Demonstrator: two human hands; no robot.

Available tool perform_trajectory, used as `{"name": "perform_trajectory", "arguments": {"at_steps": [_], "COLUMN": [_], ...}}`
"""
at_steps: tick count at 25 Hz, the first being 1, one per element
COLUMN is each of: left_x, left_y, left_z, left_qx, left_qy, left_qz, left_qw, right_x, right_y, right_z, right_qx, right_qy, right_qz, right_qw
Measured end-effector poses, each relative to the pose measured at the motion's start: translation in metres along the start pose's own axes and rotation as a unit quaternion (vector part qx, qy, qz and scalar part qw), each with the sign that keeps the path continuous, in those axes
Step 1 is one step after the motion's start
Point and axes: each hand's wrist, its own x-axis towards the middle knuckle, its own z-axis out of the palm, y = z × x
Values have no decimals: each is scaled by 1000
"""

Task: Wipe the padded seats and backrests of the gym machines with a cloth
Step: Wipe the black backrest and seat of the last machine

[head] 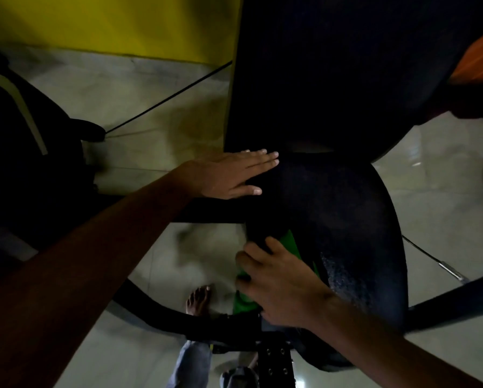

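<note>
- Forearms reach in from the bottom corners toward a dark padded seat [332, 214], whose long axis runs away from the camera to the upright backrest [332, 74].
- Left hand [231, 175] lies flat on the seat's left edge, fingers [258, 159] straight and spread open, holding nothing.
- Right hand [279, 278] presses a green cloth [290, 242] onto the seat's near left side, fingers curled over it.
- Beneath, a bare foot [198, 299] stands on the tiled floor [150, 107].
</note>
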Motion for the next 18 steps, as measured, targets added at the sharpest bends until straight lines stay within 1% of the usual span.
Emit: {"name": "perform_trajectory", "arguments": {"at_steps": [2, 4, 7, 9, 13, 14, 18], "left_x": [0, 1, 1, 0, 0, -1, -6], "left_y": [-1, -1, 6, 10, 11, 13, 26], "left_z": [3, 4, 4, 4, 5, 4, 8], "left_qx": [7, 24, 40, 45, 52, 56, 41], "left_qy": [-3, 4, -13, -16, -18, -13, 17], "left_qz": [-7, -8, -23, -24, -32, -33, -4], "left_qw": [1000, 1000, 999, 999, 998, 998, 999], "right_x": [-7, 7, 28, 25, 3, 3, 5], "right_y": [-1, 2, -1, -4, -7, -5, -5], "right_z": [-2, -13, -22, -19, -19, -22, -19], "right_qx": [-3, -42, -98, -110, -86, -85, -68], "right_qy": [-22, -51, -42, -50, -102, -103, -51], "right_qz": [-17, -8, 16, -2, -70, -76, -14], "right_qw": [1000, 998, 994, 993, 989, 988, 996]}}
